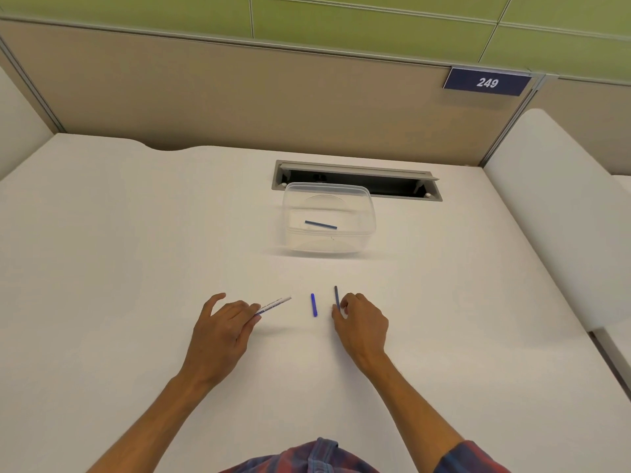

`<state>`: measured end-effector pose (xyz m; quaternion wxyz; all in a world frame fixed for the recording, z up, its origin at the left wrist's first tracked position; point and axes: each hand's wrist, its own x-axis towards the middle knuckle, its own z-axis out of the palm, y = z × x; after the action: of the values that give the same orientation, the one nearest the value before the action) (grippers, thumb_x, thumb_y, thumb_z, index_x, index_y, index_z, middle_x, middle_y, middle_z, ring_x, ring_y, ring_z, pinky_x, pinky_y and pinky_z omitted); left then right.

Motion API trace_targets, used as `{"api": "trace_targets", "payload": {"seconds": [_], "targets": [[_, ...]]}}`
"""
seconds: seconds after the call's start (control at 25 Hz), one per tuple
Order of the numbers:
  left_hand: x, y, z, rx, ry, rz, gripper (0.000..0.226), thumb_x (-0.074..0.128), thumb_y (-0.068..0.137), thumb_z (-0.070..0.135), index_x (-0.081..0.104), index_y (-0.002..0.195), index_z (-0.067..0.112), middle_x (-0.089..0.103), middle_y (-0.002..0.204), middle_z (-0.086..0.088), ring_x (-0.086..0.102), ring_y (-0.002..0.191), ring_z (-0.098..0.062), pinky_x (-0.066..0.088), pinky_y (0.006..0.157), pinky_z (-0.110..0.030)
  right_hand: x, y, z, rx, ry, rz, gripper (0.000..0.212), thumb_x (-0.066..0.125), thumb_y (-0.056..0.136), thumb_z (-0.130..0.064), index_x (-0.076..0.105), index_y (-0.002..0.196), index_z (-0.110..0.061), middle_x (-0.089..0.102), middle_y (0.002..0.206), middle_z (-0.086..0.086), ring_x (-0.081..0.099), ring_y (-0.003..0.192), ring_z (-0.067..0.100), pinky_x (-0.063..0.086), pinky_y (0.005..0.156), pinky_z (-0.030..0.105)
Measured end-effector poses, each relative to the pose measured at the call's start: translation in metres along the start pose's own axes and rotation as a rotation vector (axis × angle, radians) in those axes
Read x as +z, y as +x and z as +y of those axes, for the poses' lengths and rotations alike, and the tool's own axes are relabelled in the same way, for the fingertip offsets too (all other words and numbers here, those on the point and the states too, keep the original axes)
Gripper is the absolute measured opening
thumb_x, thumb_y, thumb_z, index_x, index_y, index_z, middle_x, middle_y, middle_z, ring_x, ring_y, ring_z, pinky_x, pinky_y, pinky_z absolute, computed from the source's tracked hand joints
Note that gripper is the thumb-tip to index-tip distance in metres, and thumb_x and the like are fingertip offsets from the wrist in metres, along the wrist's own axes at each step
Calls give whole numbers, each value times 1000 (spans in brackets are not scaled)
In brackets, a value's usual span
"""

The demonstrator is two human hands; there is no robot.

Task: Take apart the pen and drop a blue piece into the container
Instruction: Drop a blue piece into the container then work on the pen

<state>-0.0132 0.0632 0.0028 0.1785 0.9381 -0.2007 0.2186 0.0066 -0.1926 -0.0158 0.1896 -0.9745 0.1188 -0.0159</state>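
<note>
One blue piece [320,225] lies inside the clear container [367,213] at twelve o'clock on the white desk [136,233], beige partition behind. Left hand [222,336] pinches the white pen barrel [273,306]; right hand [362,327] pinches a thin blue refill [336,296]. Between them (untouched) lies a short blue cap [313,305].

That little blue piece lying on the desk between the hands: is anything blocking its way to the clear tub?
Nothing visible does. The blue piece lies alone on the desk, and the stretch up to the clear tub is bare. The tub has no lid on and already holds one blue rod.
</note>
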Motion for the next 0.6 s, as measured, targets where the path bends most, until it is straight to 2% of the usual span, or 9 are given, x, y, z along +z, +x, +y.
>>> {"api": "trace_targets", "payload": {"seconds": [0.16, 0.32, 0.44, 0.6], "targets": [[-3, 4, 3, 0, 1, -26, 34, 42, 97, 29, 70, 101, 11, 68, 78, 2, 65, 69, -21, 37, 101, -38, -4, 0, -2, 35, 19, 1, 18, 50, 95, -30, 61, 87, -18, 67, 87, -6, 62, 73, 18, 45, 63, 30], [-6, 8, 4, -12, -8, -49, 37, 37, 98, 28, 69, 105, 10, 63, 77, 3, 59, 66, -22, 37, 101, -36, -20, -8, -5, 61, 451, -10, 10, 60, 91, -34, 63, 85, -27, 69, 77, -15, 66, 73, 7, 50, 66, 26], [-5, 8, 7, -26, -42, -47, 34, 38, 98, 26, 67, 106, 10, 62, 80, 4, 58, 69, -21, 37, 101, -35, -33, -18, -9, 36, 818, -24, 9, 64, 90, -25, 70, 85, -30, 74, 78, -14, 69, 80, 4, 51, 68, 14], [-4, 10, 9, -71, -92, -44, 34, 38, 98, 26, 67, 106, 10, 61, 80, 4, 58, 70, -21, 38, 99, -34, -43, -26, -11, 32, 950, -51, 15, 63, 93, -17, 73, 90, -28, 74, 84, -15, 68, 86, 3, 47, 72, 9]]}}
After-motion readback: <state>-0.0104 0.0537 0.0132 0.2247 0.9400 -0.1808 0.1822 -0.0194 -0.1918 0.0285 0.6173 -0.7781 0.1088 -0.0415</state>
